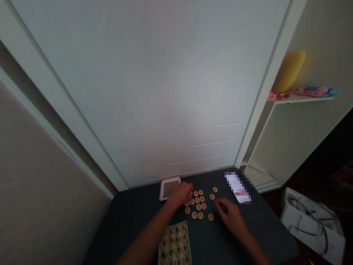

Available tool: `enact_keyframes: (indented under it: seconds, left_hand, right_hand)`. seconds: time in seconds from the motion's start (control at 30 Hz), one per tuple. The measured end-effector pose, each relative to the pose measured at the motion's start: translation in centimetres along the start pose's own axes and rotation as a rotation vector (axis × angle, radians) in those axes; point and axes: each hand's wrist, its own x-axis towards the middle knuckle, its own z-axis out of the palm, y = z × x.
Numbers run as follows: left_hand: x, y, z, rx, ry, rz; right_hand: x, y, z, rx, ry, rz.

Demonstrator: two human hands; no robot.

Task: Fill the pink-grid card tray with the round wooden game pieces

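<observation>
Several round xiangqi pieces [197,200] with red characters lie in loose rows on the dark table [132,221]. At their upper left, my left hand [182,193] is closed, its fingertips curled over one partly hidden piece. On the right, my right hand [228,212] has thumb and forefinger drawn together at the tips, just below a single piece [212,197]. Whatever is between those tips is too small to tell. Below my left forearm stands an open box [188,235] of pieces with black characters, its left side partly covered by the arm.
A white-framed flat tray or lid [162,189] lies behind my left hand. A phone-like bright, blurred-out object [237,187] is at the right rear. The white panel [176,92] rises behind the table. A white box with cables [311,224] stands to the right, below a shelf [303,98].
</observation>
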Motion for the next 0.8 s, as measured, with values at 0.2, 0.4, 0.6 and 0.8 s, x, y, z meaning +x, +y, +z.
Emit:
enact_keyframes:
  seconds: [0.2,0.4,0.6,0.8]
  left_hand:
    - [-2.7,-0.3,-1.9,-0.188,0.114,0.069]
    - [-8.7,-0.5,-2.1,-0.382,0.172,0.098]
    - [-12.9,-0.2,-1.8,-0.538,0.214,0.077]
    - [-16.5,-0.4,-0.6,-0.677,0.239,-0.063]
  right_hand:
    - [0.8,-3.1,0.9,0.074,0.006,-0.008]
    - [1.0,-7.3,4.4,0.265,-0.11,0.01]
    - [0.5,-10.9,7.8,0.5,-0.197,0.057]
    - [-0.9,-11.9,9.4,0.592,-0.25,0.099]
